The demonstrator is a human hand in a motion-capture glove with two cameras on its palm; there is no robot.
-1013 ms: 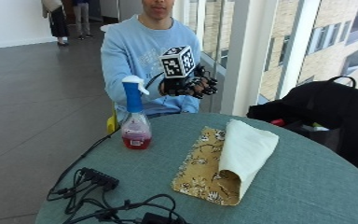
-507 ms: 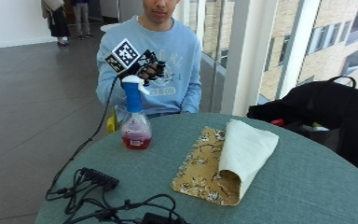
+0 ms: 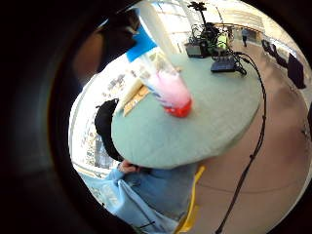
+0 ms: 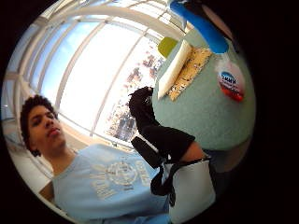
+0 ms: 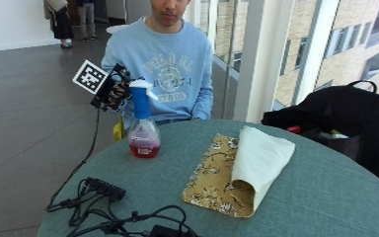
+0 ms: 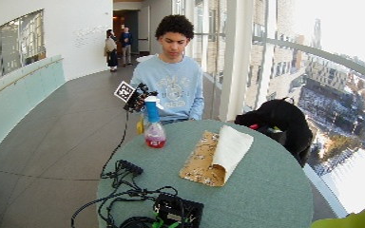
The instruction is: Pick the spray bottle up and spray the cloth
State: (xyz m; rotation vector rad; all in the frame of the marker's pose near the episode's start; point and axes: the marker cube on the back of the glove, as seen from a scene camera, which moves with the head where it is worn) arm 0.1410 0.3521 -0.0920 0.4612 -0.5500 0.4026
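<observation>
The gloved right hand [image 5: 115, 92] is up in the air just beside the blue top of the spray bottle [image 5: 143, 123], fingers loosely bent, holding nothing. The bottle stands on the round table [image 5: 321, 197]. The folded cloth [image 5: 242, 168] lies to its right.

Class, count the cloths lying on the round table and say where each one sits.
2. A patterned yellow cloth lies flat on the table, right of the spray bottle. A plain cream cloth lies folded on top of it, covering its right side. Nothing suggests more underneath.
</observation>
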